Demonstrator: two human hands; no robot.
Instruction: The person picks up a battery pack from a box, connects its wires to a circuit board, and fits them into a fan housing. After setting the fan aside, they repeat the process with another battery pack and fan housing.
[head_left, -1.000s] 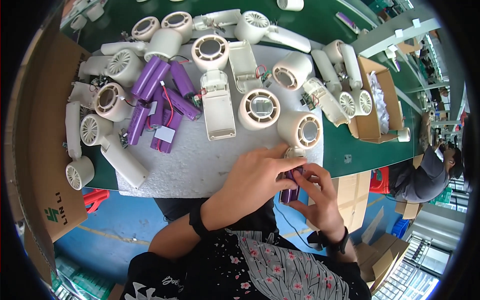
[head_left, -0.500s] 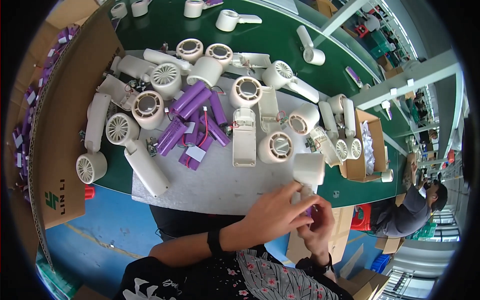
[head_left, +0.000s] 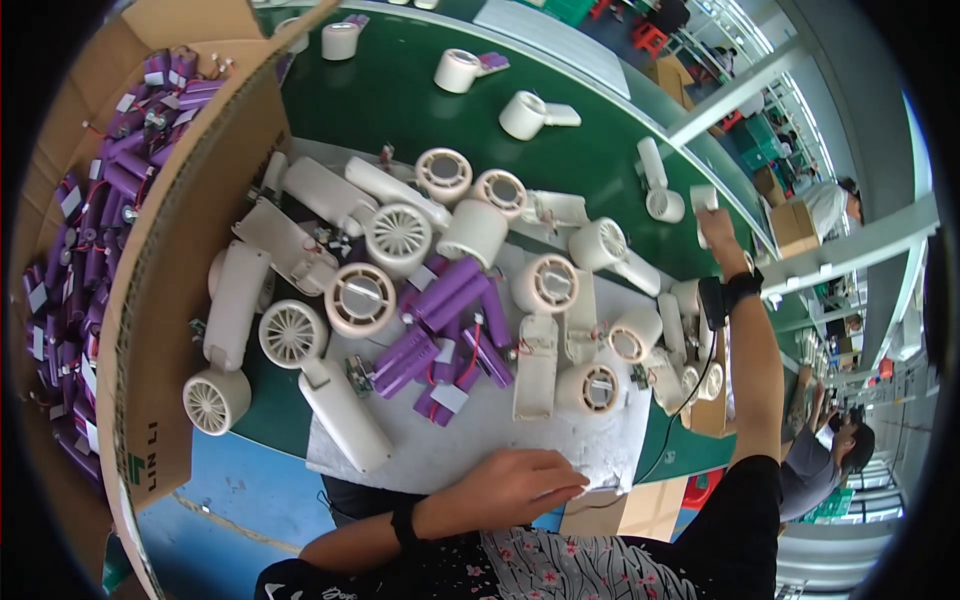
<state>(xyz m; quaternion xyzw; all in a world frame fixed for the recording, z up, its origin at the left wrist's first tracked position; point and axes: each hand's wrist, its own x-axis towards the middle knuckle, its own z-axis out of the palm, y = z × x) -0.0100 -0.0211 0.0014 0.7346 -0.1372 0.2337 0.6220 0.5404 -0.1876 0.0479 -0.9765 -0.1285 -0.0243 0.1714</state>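
My right arm reaches to the far right over the green table, and my right hand point(head_left: 717, 232) is closed on a white handheld fan point(head_left: 704, 203). Only part of that fan shows above the fingers. Low over the front edge of the grey mat point(head_left: 470, 448), my left hand point(head_left: 515, 485) is held palm down. Its fingers lie loosely stretched to the right, with nothing visible in them. Beyond it, several white fans point(head_left: 362, 298) and opened handle shells point(head_left: 536, 365) lie around a heap of purple battery packs point(head_left: 445, 300) with red wires.
On the left a tall cardboard box point(head_left: 215, 200) holds many purple battery packs point(head_left: 110, 200). More fans point(head_left: 524, 115) stand along the far side of the green table point(head_left: 380, 105). A black cable point(head_left: 690, 400) hangs from my right wrist. A co-worker point(head_left: 825, 455) sits at the right.
My right hand has moved from the front edge to the far right with the white fan. My left hand has let go of it and lowered. The view has shifted left.
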